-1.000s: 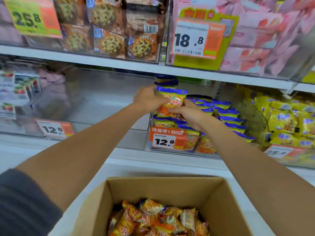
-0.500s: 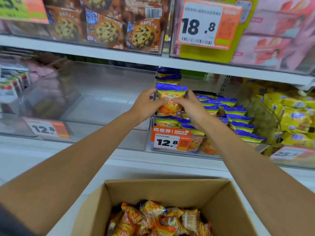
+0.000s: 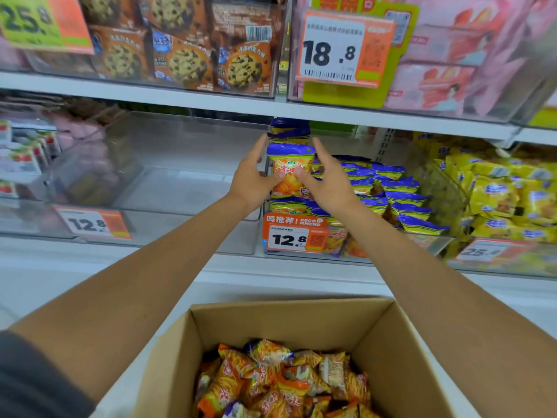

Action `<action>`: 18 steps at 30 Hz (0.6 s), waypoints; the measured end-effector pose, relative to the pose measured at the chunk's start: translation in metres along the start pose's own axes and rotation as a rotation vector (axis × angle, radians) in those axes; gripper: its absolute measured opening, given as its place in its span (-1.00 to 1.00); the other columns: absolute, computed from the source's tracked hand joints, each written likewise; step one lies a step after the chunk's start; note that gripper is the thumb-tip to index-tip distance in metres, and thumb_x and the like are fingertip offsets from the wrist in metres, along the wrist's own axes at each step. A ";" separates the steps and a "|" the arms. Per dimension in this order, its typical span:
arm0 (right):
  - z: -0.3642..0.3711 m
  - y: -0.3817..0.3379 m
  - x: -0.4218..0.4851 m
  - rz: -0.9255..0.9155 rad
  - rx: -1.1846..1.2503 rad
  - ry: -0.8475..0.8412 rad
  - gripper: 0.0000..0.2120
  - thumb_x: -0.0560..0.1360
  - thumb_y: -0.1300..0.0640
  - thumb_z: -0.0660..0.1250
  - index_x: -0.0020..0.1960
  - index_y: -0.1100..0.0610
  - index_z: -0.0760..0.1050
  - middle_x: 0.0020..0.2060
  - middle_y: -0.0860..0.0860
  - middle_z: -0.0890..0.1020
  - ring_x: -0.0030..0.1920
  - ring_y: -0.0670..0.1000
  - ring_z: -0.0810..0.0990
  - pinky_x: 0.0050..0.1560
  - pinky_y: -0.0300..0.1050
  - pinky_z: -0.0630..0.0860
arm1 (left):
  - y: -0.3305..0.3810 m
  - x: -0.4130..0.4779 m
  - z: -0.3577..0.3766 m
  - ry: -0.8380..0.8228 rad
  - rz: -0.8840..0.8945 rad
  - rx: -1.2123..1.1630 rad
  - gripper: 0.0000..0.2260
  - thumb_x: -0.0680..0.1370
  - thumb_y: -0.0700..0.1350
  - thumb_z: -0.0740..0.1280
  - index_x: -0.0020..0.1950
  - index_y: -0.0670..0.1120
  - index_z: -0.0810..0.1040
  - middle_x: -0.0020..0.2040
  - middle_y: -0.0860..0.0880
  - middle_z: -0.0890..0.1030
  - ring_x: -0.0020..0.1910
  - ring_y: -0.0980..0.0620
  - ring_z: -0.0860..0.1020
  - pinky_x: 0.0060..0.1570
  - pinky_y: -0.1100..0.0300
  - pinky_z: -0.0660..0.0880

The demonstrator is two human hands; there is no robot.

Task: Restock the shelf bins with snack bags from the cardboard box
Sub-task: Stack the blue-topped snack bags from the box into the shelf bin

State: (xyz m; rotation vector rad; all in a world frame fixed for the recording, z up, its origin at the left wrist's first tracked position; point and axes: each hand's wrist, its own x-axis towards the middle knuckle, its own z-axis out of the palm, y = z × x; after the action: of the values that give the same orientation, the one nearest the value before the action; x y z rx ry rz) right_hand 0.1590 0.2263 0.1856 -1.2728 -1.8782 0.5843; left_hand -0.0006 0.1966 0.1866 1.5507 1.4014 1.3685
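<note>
An orange snack bag with a blue top (image 3: 290,171) stands upright at the front left of a clear shelf bin (image 3: 443,188), on top of other bags of the same kind. My left hand (image 3: 251,178) is at its left edge and my right hand (image 3: 327,176) at its right edge. On both hands the fingers point straight up and the thumbs touch the bag's front. Rows of blue-topped bags (image 3: 401,200) fill the bin to the right. Below, the open cardboard box (image 3: 286,307) holds several orange snack bags (image 3: 280,378).
To the left is a clear bin (image 3: 180,176) with nothing in it and a 12.8 price tag (image 3: 93,224). A bin of yellow bags (image 3: 506,200) is to the right. The shelf board above (image 3: 211,105) carries cookie packs (image 3: 180,55) and pink packs (image 3: 452,55).
Both hands gripped the bag before and lifted it upright onto the stack. Now their fingers have straightened and spread, and only the thumbs stay on the bag.
</note>
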 end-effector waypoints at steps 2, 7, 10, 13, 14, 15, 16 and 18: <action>-0.008 -0.003 -0.009 0.002 -0.021 0.000 -0.27 0.56 -0.05 0.32 0.58 -0.02 -0.01 0.51 0.04 0.26 0.49 0.01 0.23 0.33 -0.22 0.21 | 0.006 -0.011 0.004 0.061 -0.024 0.045 -0.37 0.53 -0.18 0.42 0.53 -0.03 0.22 0.24 0.11 0.40 0.28 0.00 0.41 0.12 0.06 0.53; -0.028 -0.004 -0.060 -0.011 -0.141 0.169 -0.61 0.54 0.17 0.34 0.36 0.06 0.46 0.05 0.02 0.56 -0.05 -0.04 0.50 0.06 -0.01 0.52 | 0.018 -0.063 0.019 0.310 -0.060 0.259 -0.61 0.50 -0.08 0.45 0.24 0.00 0.35 0.15 -0.06 0.48 0.05 -0.03 0.54 -0.05 0.00 0.56; -0.028 0.002 -0.106 0.008 -0.128 0.210 -0.78 0.47 0.22 0.34 0.11 0.11 0.57 -0.24 -0.06 0.51 -0.32 -0.12 0.40 -0.21 -0.11 0.42 | 0.018 -0.113 0.035 0.296 -0.084 0.246 -0.75 0.50 -0.17 0.39 -0.01 -0.01 0.32 -0.12 0.01 0.47 -0.17 0.03 0.50 -0.25 0.11 0.43; -0.020 0.022 -0.156 0.047 -0.105 0.072 -0.85 0.45 0.25 0.35 0.01 0.12 0.58 -0.31 -0.08 0.51 -0.34 -0.09 0.44 -0.20 -0.08 0.47 | 0.000 -0.162 0.050 0.066 -0.229 0.255 -0.84 0.51 -0.18 0.38 -0.08 -0.05 0.39 -0.26 0.06 0.45 -0.22 0.02 0.47 -0.20 0.14 0.41; -0.016 0.033 -0.173 0.084 -0.126 -0.004 -0.88 0.46 0.24 0.35 -0.02 0.11 0.58 -0.28 -0.07 0.54 -0.31 -0.06 0.48 -0.16 -0.05 0.51 | -0.010 -0.176 0.054 -0.026 -0.298 0.280 -0.88 0.52 -0.15 0.38 -0.10 -0.05 0.44 -0.25 0.07 0.49 -0.16 0.00 0.52 -0.15 0.16 0.44; -0.011 0.044 -0.189 0.125 -0.147 -0.089 -0.90 0.47 0.23 0.35 -0.05 0.09 0.58 -0.25 -0.06 0.57 -0.26 -0.04 0.52 -0.11 -0.03 0.55 | -0.022 -0.190 0.056 -0.121 -0.367 0.304 -0.92 0.54 -0.13 0.38 -0.12 -0.05 0.50 -0.20 0.06 0.54 -0.09 0.00 0.56 -0.10 0.17 0.46; -0.007 0.055 -0.205 0.165 -0.162 -0.180 -0.92 0.49 0.21 0.34 -0.08 0.07 0.59 -0.22 -0.05 0.61 -0.21 -0.03 0.56 -0.05 -0.02 0.56 | -0.036 -0.204 0.057 -0.215 -0.431 0.321 -0.94 0.55 -0.10 0.38 -0.11 -0.04 0.55 -0.13 0.04 0.58 -0.03 0.01 0.57 -0.05 0.19 0.47; 0.002 0.075 -0.236 0.249 -0.188 -0.367 -0.90 0.52 0.19 0.33 -0.05 0.05 0.61 -0.12 -0.06 0.64 -0.09 -0.06 0.59 0.00 -0.11 0.54 | -0.065 -0.229 0.056 -0.375 -0.524 0.352 -0.93 0.56 -0.08 0.38 -0.08 -0.05 0.61 -0.03 0.01 0.62 0.01 0.03 0.58 0.02 0.17 0.51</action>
State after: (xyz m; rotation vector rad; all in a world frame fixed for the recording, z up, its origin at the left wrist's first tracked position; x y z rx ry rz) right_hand 0.2461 0.0398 0.0487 -1.6249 -2.1262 0.8342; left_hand 0.0578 0.0031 0.0485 1.4085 1.6987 0.5121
